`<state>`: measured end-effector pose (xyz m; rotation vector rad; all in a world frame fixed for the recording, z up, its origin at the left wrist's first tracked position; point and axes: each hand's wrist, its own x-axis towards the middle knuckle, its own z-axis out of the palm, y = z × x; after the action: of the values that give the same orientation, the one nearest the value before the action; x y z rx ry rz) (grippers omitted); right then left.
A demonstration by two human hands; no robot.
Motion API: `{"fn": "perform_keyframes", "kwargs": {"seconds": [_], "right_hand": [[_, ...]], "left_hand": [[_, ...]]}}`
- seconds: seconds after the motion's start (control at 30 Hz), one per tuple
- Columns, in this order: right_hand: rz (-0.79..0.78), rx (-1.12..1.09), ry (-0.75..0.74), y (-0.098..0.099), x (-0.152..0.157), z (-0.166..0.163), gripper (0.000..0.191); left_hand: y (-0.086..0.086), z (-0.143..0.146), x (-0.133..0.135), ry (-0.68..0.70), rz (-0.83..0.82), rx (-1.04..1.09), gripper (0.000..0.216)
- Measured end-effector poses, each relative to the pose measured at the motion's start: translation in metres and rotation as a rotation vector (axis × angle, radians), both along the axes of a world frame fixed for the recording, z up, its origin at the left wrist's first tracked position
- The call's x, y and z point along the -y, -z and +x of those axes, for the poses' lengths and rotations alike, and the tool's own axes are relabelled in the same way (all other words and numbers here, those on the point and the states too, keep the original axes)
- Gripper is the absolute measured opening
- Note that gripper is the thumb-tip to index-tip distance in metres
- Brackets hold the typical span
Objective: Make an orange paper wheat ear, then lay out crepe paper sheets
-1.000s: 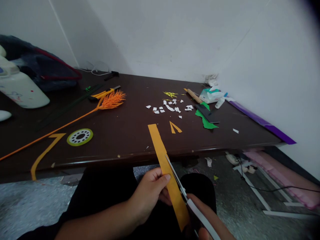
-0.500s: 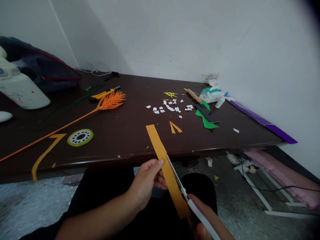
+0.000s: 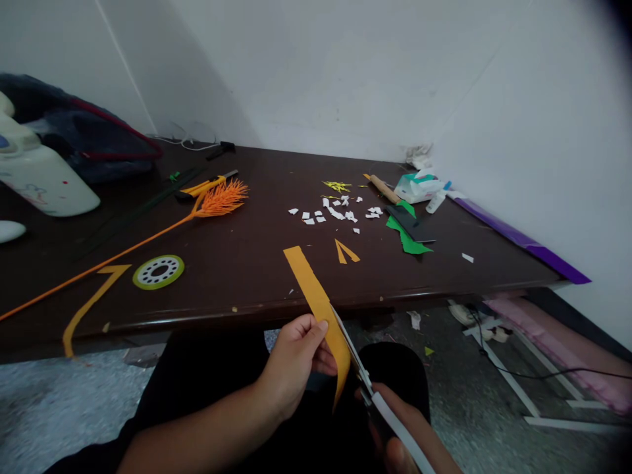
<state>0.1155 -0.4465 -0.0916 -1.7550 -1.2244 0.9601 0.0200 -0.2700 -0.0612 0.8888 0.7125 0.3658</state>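
My left hand (image 3: pixel 296 362) pinches a long orange paper strip (image 3: pixel 316 299) just below the front edge of the dark brown table (image 3: pixel 247 263). The strip rises over the table edge and curls under near my fingers. My right hand (image 3: pixel 399 434), at the bottom of the view, grips white-handled scissors (image 3: pixel 368 388) whose blades lie along the strip's right side. Both hands sit above my lap in black clothing.
On the table lie an orange feathery stem (image 3: pixel 217 197), a green tape roll (image 3: pixel 158 270), thin orange offcuts (image 3: pixel 91 299), white paper scraps (image 3: pixel 336 212), green paper (image 3: pixel 407 238), a tissue pack (image 3: pixel 417 187) and a purple strip (image 3: pixel 523 243) by the wall. A white jug (image 3: pixel 39 184) and dark bag (image 3: pixel 83 135) stand at left.
The strip's lower end has curled under and looks shorter. My left hand shifted slightly up the strip while the scissors kept their place along its right edge.
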Motion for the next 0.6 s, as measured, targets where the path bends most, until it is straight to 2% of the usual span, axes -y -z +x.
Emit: {"fn": "perform_keyframes", "kwargs": {"seconds": [0.1, 0.23, 0.47, 0.6], "right_hand": [[-0.028, -0.098, 0.006, -0.0047, 0.0002, 0.0000, 0.080], [-0.073, -0.125, 0.010, -0.0089, -0.0001, 0.0006, 0.081], [-0.081, -0.126, 0.015, -0.0024, -0.0015, 0.0021, 0.088], [-0.121, -0.198, 0.025, 0.0009, -0.0005, 0.0029, 0.093]], "left_hand": [[0.0001, -0.0007, 0.0004, 0.001, -0.009, 0.002, 0.026], [0.0003, -0.0014, -0.0008, 0.015, -0.021, 0.022, 0.023], [0.0008, 0.0011, -0.0003, 0.029, -0.018, -0.001, 0.022], [-0.0005, 0.0010, 0.0013, 0.006, -0.021, -0.007, 0.020]]}}
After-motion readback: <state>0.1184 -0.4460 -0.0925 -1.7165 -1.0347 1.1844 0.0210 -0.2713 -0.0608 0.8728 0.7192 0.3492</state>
